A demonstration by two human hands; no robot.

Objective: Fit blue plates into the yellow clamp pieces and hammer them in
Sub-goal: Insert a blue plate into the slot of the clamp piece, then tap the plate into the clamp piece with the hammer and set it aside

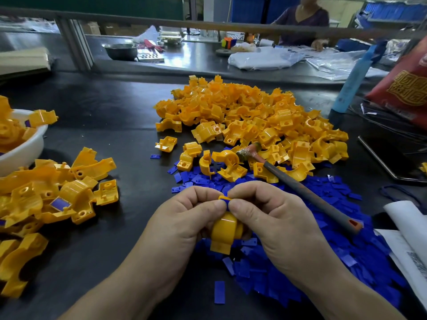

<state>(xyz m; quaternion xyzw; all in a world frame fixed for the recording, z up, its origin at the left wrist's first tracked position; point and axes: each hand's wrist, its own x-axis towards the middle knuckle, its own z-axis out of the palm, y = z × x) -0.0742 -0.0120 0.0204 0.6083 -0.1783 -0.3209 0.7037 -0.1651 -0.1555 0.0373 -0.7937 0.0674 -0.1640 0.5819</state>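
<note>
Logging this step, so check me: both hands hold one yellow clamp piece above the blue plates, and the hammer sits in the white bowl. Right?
Not quite. The head view shows the hammer lying across the blue plates and the yellow heap, not in the white bowl. The rest stands: left hand and right hand hold one yellow clamp piece.

Curved yellow clamp piece [225, 229]: glossy smooth moulded plastic | flat blue rectangular plates [288, 269]: matt plastic | hammer [298, 185]: dull worn metal head, matt grey handle, orange end | black tabletop [111, 135]: smooth, faint sheen | round white basin [25, 148]: glossy plastic | white sheets [406, 234]: matt paper
</note>
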